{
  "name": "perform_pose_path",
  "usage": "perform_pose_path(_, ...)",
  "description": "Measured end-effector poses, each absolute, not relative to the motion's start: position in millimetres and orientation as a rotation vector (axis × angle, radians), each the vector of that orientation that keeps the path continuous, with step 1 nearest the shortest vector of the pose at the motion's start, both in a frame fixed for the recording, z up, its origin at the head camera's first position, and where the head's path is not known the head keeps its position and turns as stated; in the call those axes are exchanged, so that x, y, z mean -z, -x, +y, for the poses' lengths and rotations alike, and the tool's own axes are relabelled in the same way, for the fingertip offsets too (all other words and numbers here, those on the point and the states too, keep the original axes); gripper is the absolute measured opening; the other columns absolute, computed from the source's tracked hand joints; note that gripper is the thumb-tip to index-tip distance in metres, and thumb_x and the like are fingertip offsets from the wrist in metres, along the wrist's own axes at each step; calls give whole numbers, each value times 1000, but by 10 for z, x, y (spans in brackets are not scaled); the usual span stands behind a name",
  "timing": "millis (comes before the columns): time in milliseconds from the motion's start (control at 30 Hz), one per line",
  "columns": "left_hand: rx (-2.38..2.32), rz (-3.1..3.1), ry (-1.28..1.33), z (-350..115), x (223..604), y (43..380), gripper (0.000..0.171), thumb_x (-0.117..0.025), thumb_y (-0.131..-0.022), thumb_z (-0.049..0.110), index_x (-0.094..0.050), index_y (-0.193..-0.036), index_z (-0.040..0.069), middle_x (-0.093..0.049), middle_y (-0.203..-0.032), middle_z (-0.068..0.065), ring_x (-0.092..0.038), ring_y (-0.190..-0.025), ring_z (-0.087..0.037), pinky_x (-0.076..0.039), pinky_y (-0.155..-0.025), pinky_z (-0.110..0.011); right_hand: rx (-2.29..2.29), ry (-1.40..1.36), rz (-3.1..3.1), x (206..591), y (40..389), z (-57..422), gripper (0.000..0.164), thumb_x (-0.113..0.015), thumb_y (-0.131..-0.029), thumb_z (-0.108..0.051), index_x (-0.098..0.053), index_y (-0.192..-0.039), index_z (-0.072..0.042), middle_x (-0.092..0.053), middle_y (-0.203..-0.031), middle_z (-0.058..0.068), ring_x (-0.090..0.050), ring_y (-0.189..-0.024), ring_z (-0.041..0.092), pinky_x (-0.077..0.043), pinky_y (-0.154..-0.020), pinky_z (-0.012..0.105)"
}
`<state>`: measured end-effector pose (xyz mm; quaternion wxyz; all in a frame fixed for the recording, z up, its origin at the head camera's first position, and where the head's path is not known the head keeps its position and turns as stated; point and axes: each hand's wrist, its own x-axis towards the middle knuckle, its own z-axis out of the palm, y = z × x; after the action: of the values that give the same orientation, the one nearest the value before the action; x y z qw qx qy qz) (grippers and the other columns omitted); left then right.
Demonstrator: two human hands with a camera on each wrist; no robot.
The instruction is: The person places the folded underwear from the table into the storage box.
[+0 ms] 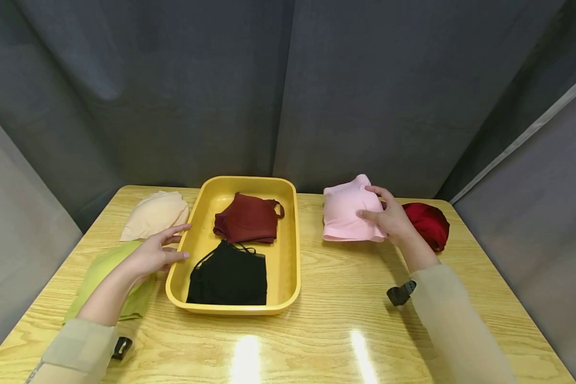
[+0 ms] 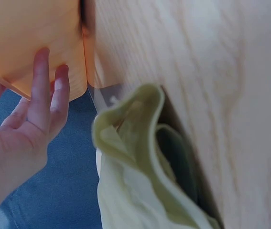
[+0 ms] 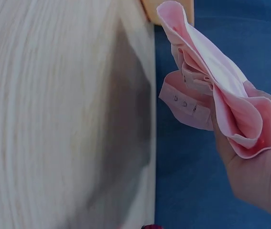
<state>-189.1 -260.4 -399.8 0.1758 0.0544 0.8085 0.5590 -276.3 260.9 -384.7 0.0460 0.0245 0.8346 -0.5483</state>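
My right hand [image 1: 389,216] grips a folded pink bra [image 1: 348,210] between thumb and fingers, held up off the table. In the right wrist view, a hook-and-eye strap end [image 3: 188,105] hangs loose from the pink bra. My left hand [image 1: 151,253] rests with extended fingers at the left side of a yellow tray [image 1: 297,256]. In the left wrist view, its fingertips [image 2: 42,55] lie against the tray's outer wall. Inside the tray, a folded maroon bra [image 1: 249,218] lies at the back and a folded black strappy garment [image 1: 230,277] in front.
A cream bra [image 1: 156,213] lies at the table's back left, with a lime-green garment [image 1: 96,277] in front of it, partly under my left forearm. A dark red bra [image 1: 427,224] lies at the right behind my right wrist. Grey curtains [image 1: 288,96] stand behind the table.
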Motion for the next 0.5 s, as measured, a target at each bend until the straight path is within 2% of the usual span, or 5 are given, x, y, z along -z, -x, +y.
perform_pose_path(133, -1600, 2276, -153, -2603, 4000, 1890, 74, -65, -88, 8, -25, -150, 12, -33, -138, -29, -59, -89, -21, -51, -62, -31, 1698, -86, 2543, 3743, 2703, 2559, 79, -74, -82, -18, -29, -146, -26, -32, -139, 20, -44, -109, 33, -54, -72, 26)
perform_pose_path(300, -1616, 2259, -145, -2600, 4001, 1891, 73, -63, -89, 6, -24, -150, 11, -34, -137, -29, -59, -93, -23, -53, -68, -33, 1734, -40, 2556, 3621, 2618, 2505, 79, -74, -82, -17, -29, -146, -22, -36, -128, 19, -44, -104, 29, -54, -70, 24)
perform_pose_path(500, -1589, 2288, -149, -2607, 3997, 1893, 73, -65, -88, 8, -26, -149, 12, -31, -139, -29, -58, -90, -22, -51, -63, -31, 1814, -23, 2540, 3513, 2521, 2433, 77, -74, -82, -17, -31, -145, -22, -38, -123, 12, -46, -101, 24, -54, -71, 23)
